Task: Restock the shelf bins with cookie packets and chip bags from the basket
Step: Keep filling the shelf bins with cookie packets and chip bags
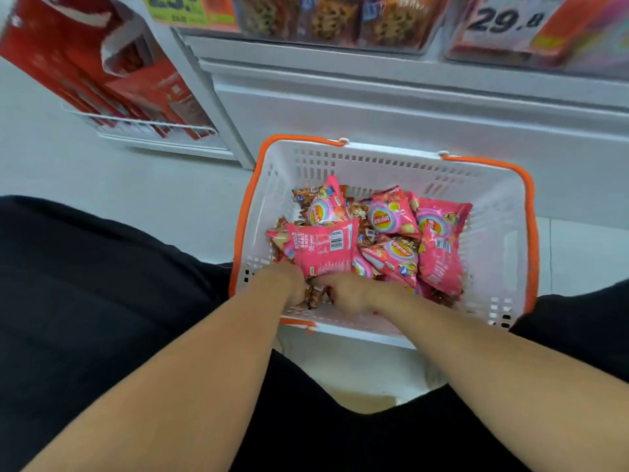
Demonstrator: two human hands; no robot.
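A white basket (490,240) with orange handles stands on the floor in front of me. It holds several pink chip bags (323,247) on top of brown cookie packets (366,229). Both my hands reach into its near left corner. My left hand (284,284) is dug in under a pink bag, fingers hidden. My right hand (347,292) curls beside it over brown cookie packets (316,296); which packets each hand holds is blurred. Clear shelf bins (326,22) with brown cookie packets hang above.
A white shelf base (408,107) runs behind the basket. Price tags (507,22) front the bins at top. A wire rack with red boxes (112,83) stands at the left. My black-clad knees flank the basket on a pale floor.
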